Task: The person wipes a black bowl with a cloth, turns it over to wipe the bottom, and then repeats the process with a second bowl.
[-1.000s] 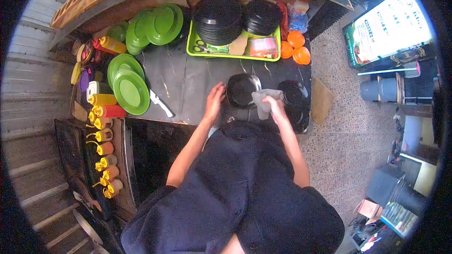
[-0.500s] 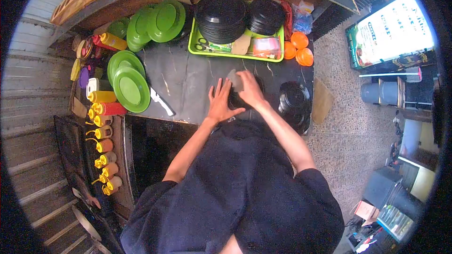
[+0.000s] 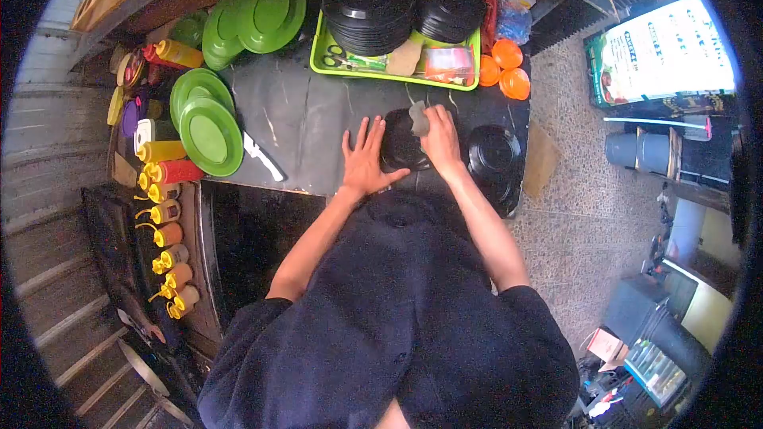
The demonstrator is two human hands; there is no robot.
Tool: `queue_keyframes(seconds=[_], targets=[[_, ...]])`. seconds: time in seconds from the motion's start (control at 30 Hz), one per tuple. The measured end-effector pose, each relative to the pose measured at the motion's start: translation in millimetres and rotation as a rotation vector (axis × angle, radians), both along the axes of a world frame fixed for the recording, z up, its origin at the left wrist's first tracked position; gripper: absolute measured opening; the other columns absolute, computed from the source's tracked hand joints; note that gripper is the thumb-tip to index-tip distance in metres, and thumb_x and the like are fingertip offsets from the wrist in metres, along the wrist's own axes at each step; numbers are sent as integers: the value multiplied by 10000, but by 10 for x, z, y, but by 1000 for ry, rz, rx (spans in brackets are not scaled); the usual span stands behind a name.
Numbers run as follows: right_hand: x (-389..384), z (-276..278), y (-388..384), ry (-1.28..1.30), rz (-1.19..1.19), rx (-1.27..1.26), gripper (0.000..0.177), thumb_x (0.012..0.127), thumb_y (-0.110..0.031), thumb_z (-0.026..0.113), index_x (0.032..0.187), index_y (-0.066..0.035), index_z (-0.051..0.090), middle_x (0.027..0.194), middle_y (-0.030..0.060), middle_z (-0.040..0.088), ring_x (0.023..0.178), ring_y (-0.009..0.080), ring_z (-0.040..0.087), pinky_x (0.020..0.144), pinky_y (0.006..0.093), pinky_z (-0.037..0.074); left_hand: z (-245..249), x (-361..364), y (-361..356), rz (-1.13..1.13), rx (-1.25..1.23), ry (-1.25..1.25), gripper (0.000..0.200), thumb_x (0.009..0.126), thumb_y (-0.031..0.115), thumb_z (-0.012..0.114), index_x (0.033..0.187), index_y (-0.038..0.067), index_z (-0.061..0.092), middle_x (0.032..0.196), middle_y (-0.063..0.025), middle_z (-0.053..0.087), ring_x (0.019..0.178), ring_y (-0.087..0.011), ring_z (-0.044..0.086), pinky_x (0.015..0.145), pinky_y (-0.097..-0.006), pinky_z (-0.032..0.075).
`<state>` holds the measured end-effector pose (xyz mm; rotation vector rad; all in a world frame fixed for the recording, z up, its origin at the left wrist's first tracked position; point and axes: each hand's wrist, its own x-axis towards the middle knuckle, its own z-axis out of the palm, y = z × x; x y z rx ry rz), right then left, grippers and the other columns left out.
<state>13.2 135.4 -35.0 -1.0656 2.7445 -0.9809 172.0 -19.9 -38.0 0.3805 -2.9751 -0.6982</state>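
Observation:
A round black plate (image 3: 400, 143) lies on the dark counter in front of me. My left hand (image 3: 366, 162) is spread with its fingers apart, thumb and fingers at the plate's left and near rim. In my right hand (image 3: 442, 141) is a small grey cloth (image 3: 418, 118), pinched over the plate's far right part. To the right, close by that hand, sit more black plates (image 3: 494, 160) near the counter's edge.
Behind, a lime-green tray (image 3: 381, 75) holds stacked black plates, scissors and packets. Orange round containers (image 3: 508, 53) stand beside it. Green plates (image 3: 211, 137), a white-handled knife (image 3: 264, 157) and yellow-capped sauce bottles (image 3: 167, 212) are at the left.
My right hand has moved right with the cloth, away from my left hand, uncovering more of the plate. My left hand has shifted slightly left in view. The camera view has shifted a little.

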Motion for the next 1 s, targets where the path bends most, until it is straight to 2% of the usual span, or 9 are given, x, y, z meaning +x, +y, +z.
queue_keyframes(seconds=[0.27, 0.5, 0.57, 0.6, 0.7, 0.83, 0.87, 0.97, 1.0], targets=[[242, 124, 409, -158, -3, 103, 507, 682, 116, 729, 1179, 44, 661, 1198, 203, 634, 1137, 416, 608, 1033, 468, 525, 7, 3, 1, -4, -49, -30, 1317, 736, 828, 715, 1682, 43, 244, 1762, -85, 253, 1649, -287, 135, 1279, -651, 52], [383, 264, 553, -180, 226, 103, 460, 702, 45, 777, 1156, -4, 725, 1153, 182, 693, 1120, 392, 649, 995, 444, 548, -33, 21, 3, 0, -31, -18, 1334, 723, 803, 754, 1684, 42, 230, 1762, -91, 248, 1651, -296, 121, 1280, -651, 45], [189, 345, 503, -505, 186, 115, 386, 754, -47, 797, 1136, -27, 749, 1084, 194, 723, 1050, 398, 700, 931, 438, 569, -41, 34, -19, 5, -17, 2, 1342, 712, 789, 775, 1683, 42, 230, 1761, -95, 247, 1651, -300, 118, 1280, -651, 44], [122, 359, 518, -478, 131, 23, 352, 787, -129, 810, 1127, -48, 762, 1063, 203, 739, 1015, 402, 728, 893, 432, 579, -34, 34, -37, 3, 42, 22, 1354, 688, 755, 815, 1681, 42, 234, 1760, -98, 252, 1651, -302, 123, 1280, -647, 49], [-28, 360, 383, -341, -97, -105, 392, 799, -162, 814, 1154, -12, 740, 1118, 204, 733, 1052, 417, 721, 914, 429, 577, -13, 70, -111, 5, 158, 31, 1357, 653, 681, 885, 1676, 54, 253, 1754, -105, 268, 1650, -304, 136, 1281, -639, 57], [-168, 135, 140, -172, 3, -126, 429, 836, -114, 792, 1246, -21, 705, 1186, 183, 704, 1126, 385, 670, 997, 443, 538, -40, 70, -161, -12, 201, 16, 1286, 648, 599, 927, 1657, 82, 321, 1745, -102, 298, 1645, -302, 163, 1283, -623, 58], [-120, 79, 96, -212, 14, -137, 537, 790, -24, 789, 1317, -41, 686, 1227, 162, 684, 1172, 365, 629, 1037, 445, 520, -55, 79, -166, -16, 197, 13, 1286, 648, 599, 927, 1657, 82, 321, 1745, -102, 298, 1645, -302, 163, 1283, -623, 58], [60, -73, 55, -92, 48, -118, 643, 737, 44, 781, 1363, -59, 678, 1241, 139, 682, 1152, 366, 635, 1023, 436, 529, -60, 66, -166, -10, 208, 27, 1236, 657, 588, 921, 1641, 91, 363, 1744, -93, 304, 1644, -299, 168, 1284, -618, 52], [102, -52, 17, -91, 54, -114, 739, 665, 111, 750, 1378, -69, 677, 1250, 120, 676, 1141, 360, 620, 1027, 433, 528, -60, 63, -168, -8, 217, 28, 1238, 647, 588, 924, 1637, 90, 372, 1745, -89, 305, 1643, -299, 172, 1283, -619, 52]])
